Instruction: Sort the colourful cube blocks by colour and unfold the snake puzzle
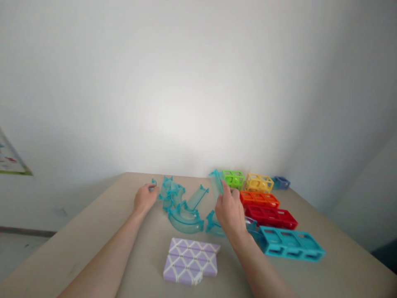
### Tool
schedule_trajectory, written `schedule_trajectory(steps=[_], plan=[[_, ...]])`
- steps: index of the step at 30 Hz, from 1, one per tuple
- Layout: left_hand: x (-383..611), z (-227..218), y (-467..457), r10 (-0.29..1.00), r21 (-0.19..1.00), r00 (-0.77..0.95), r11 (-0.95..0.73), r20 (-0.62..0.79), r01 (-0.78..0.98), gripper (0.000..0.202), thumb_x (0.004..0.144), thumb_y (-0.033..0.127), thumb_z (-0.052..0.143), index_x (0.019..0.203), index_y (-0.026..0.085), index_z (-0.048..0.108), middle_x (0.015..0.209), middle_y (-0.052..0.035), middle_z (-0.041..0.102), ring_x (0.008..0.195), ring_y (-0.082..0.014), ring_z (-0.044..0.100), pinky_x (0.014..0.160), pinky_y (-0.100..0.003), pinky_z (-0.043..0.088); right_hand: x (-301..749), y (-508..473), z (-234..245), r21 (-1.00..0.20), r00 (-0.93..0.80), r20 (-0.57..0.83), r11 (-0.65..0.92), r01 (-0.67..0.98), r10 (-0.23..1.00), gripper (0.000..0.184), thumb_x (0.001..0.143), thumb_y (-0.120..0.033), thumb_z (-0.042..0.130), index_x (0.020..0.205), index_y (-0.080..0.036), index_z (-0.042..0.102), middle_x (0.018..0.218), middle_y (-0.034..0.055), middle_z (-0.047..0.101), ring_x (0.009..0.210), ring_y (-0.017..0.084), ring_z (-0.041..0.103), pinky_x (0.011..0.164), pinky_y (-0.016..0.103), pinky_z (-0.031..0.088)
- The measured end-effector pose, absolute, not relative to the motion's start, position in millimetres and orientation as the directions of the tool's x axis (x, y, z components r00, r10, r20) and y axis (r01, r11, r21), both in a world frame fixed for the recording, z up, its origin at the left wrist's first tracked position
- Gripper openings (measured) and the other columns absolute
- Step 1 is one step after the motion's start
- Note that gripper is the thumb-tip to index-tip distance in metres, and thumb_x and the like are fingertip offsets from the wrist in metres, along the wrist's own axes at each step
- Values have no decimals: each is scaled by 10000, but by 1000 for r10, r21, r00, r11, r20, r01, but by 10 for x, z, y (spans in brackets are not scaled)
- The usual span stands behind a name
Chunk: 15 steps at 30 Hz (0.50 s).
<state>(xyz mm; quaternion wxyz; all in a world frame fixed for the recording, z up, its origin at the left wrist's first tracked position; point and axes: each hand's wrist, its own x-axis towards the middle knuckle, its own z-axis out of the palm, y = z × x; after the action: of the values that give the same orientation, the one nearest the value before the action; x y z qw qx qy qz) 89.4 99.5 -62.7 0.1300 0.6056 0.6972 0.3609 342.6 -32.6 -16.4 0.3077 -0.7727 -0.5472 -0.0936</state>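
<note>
My left hand point(144, 198) is closed on a small clear-teal track piece point(153, 183) at the left end of a pile of curved teal track pieces point(182, 207). To the right, my right hand point(230, 210) grips a straight clear-teal track piece point(216, 183) and holds it tilted above the table. More teal curves lie below that hand, partly hidden by it. A lilac block of triangular tiles point(190, 261) lies near me between my forearms.
Open frame blocks stand in a row at the right of the beige table point(93, 236): green point(232, 178), yellow point(259, 183), blue point(281, 182), orange point(259, 199), red point(270, 216), teal point(290, 244). A white wall rises right behind the table.
</note>
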Motion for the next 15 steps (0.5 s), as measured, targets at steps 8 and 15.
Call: schedule_trajectory(steps=[8, 15], plan=[[1177, -531, 779, 856, 568, -65, -281, 513, 774, 403, 850, 421, 515, 1072, 133, 688, 1210, -173, 624, 1207, -325, 506, 1040, -443, 360, 3228, -388, -243, -586, 225, 658, 301, 752, 719, 434, 941, -213, 350, 1363, -151, 430, 1157, 143, 568, 1106, 247, 536, 955, 409, 449], [1596, -386, 324, 701, 681, 258, -711, 664, 177, 393, 898, 357, 499, 1253, 194, 532, 1076, -82, 654, 912, -191, 614, 823, -317, 500, 2926, -271, -147, -566, 13, 647, 468, 679, 763, 454, 914, -171, 366, 1365, -160, 423, 1118, 138, 527, 1029, 214, 558, 938, 386, 467]])
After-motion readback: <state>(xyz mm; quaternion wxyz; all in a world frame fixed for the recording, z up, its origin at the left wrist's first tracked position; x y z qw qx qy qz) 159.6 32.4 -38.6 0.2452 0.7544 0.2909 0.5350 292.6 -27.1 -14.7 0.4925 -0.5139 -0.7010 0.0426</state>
